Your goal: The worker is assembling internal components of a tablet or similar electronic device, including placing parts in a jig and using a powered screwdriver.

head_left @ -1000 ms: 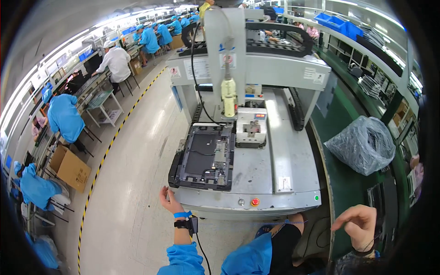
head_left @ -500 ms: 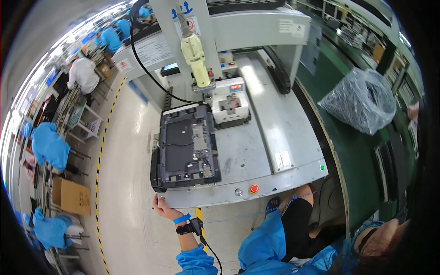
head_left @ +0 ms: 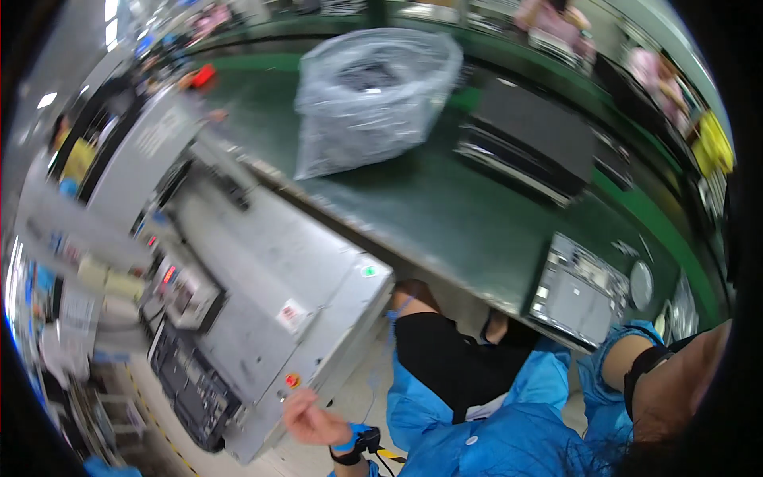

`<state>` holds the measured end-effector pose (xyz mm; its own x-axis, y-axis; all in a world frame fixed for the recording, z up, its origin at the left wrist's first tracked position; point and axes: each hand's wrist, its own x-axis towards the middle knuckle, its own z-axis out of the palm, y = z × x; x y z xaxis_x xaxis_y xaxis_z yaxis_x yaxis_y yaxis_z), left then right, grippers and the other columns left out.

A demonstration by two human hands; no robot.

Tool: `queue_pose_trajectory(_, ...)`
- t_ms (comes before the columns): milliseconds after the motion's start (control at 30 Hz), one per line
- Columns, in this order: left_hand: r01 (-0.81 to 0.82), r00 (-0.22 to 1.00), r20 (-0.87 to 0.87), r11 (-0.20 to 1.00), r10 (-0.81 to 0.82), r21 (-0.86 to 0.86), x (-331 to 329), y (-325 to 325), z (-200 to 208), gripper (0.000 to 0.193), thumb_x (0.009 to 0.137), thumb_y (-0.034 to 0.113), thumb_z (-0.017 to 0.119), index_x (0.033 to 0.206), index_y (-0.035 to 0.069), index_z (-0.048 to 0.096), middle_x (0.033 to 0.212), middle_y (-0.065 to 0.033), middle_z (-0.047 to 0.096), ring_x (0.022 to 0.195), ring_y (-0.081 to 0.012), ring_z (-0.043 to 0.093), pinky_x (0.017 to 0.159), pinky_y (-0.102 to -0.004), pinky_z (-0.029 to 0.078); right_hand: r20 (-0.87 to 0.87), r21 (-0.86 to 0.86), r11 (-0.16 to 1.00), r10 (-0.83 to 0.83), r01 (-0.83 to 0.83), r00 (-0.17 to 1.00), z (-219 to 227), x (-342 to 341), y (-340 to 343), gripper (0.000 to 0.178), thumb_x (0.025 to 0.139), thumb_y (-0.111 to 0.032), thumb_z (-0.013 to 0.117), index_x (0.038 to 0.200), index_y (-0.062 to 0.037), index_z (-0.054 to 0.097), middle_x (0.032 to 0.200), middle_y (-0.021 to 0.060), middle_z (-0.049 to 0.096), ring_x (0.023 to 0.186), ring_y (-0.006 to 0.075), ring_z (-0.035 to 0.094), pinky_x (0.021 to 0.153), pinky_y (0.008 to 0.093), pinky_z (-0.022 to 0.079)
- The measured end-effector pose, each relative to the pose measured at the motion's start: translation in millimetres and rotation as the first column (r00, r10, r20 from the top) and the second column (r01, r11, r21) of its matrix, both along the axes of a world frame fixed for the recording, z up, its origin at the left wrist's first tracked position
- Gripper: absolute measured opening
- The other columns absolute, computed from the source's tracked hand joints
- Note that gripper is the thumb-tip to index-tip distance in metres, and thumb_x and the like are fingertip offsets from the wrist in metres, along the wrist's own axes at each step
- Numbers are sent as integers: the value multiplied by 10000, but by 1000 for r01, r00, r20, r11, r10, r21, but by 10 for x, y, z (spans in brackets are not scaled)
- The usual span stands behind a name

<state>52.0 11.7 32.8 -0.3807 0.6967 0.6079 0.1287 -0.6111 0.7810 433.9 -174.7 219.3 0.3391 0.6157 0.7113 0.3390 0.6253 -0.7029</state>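
Note:
My left hand is off the machine, beside the front edge of its pale grey table. Its fingers are blurred and loosely bent, with nothing seen in them. A blue band and a black strap with a cable circle that wrist. Nearest the hand is a red button on the table's front. On the machine's far-left corner lies an opened black laptop base, inner parts showing. A silver laptop base, also opened, rests on the green bench near my right sleeve. My right hand does not show.
A large clear plastic bag stands on the bench beside a stack of flat black panels. A coiled clear item lies past the silver base. The machine's yellowish tool head is at left. People in pink sit beyond the bench.
The view has swung to the right, bringing the bench and the silver laptop base into sight. My left hand has come away from the machine's front-left corner.

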Motion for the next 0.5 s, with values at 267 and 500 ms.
queue_pose_trajectory(267, 815, 310, -384, 451, -870, -364, 2324, 411, 480, 223, 749, 12, 707, 969, -16, 683, 963, -160, 683, 934, -352, 648, 867, -407, 506, -158, -57, 768, -638, 638, 754, -151, 332, -1216, 298, 951, -306, 564, 980, -14, 512, 806, 49, 401, 805, 186, 453, 779, 298, 394)
queue_pose_trajectory(500, 756, 25, -678, 457, -735, -468, 3294, 556, 458, 524, 756, 132, 742, 1240, -1, 594, 1245, -200, 601, 1130, -384, 568, 968, -440, 455, -414, -491, 621, -783, 611, 464, -1110, 237, -2103, 244, 959, -245, 545, 1024, -22, 472, 804, 30, 443, 701, 140, 445, 638, 259, 382)
